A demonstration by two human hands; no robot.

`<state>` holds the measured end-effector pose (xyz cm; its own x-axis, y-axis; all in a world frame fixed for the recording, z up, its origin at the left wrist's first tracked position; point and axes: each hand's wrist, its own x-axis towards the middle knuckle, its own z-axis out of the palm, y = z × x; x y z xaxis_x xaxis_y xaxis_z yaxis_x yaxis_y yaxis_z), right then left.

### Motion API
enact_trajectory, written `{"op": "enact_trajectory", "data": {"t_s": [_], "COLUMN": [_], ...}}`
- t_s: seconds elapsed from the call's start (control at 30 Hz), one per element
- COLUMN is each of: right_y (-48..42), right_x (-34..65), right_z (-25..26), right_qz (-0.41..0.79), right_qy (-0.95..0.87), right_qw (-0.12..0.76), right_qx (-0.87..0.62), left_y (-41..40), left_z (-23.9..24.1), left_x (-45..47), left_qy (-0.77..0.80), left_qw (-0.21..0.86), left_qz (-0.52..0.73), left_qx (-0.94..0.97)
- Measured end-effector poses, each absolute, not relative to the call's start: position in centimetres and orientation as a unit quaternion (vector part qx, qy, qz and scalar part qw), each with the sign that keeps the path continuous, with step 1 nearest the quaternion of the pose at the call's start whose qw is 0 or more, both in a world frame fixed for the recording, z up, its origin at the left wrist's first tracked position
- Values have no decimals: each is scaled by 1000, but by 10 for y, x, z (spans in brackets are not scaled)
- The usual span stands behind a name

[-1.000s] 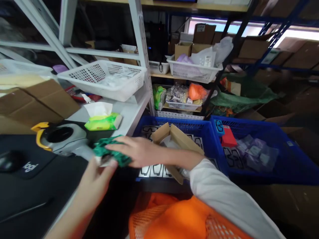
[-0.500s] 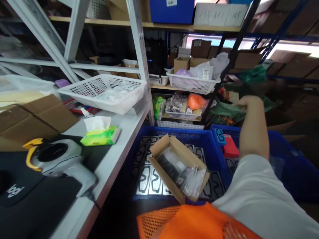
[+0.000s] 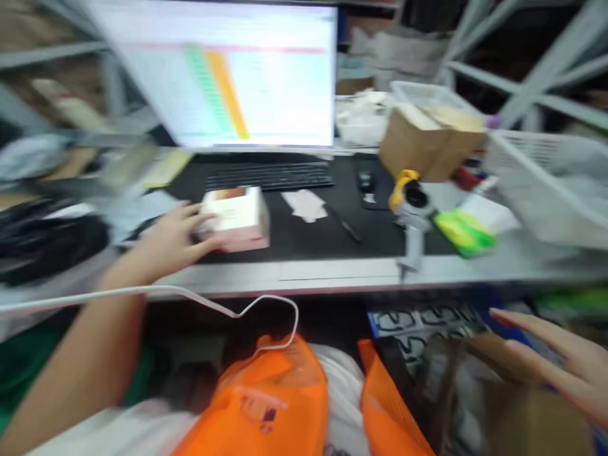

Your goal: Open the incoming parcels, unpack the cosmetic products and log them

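Observation:
My left hand (image 3: 173, 237) reaches over the desk and its fingers rest against the left side of a small white and pink box (image 3: 237, 217) on the black desk mat. My right hand (image 3: 553, 358) hovers low at the right with fingers stretched out and apart, holding nothing, just above a cardboard box (image 3: 503, 399) and the blue crate (image 3: 418, 320) beneath the desk edge. The picture is smeared by motion.
A lit monitor (image 3: 223, 73) stands behind a black keyboard (image 3: 268, 174). A yellow-and-grey handheld scanner (image 3: 411, 206), a green tissue pack (image 3: 463, 231), a brown carton (image 3: 427, 142) and a white basket (image 3: 551, 180) sit at the right. A white cable (image 3: 199, 297) hangs over orange fabric (image 3: 266, 405).
The view swung left from the shelves to the desk with the monitor. My right hand came down from the far shelf, empty. My left hand now reaches to the small box.

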<state>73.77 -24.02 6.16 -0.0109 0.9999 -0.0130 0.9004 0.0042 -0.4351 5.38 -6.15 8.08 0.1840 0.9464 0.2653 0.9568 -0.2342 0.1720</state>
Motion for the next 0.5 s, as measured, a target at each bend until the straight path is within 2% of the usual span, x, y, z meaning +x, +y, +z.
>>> {"op": "enact_trajectory", "data": {"t_s": [0.1, 0.23, 0.37, 0.43, 0.5], "right_y": [-155, -64, 4, 22, 29], "right_x": [651, 517, 440, 428, 427], "right_z": [59, 72, 58, 41, 24], "right_qz": [200, 188, 9, -17, -3], "right_qy": [-776, -832, -794, -762, -752], "right_qw": [100, 49, -15, -60, -69], "right_qx": [-590, -520, -608, -645, -656], "left_y": [-80, -52, -26, -21, -21], "left_z": [59, 43, 42, 41, 36], "left_x": [6, 4, 2, -10, -23], "left_qy": [-640, -614, -574, -553, -534], "left_qw": [-47, -126, -179, -196, -205], "left_qz": [-177, -263, -283, -288, -302], "left_qx": [-747, -734, -747, -757, -763]}}
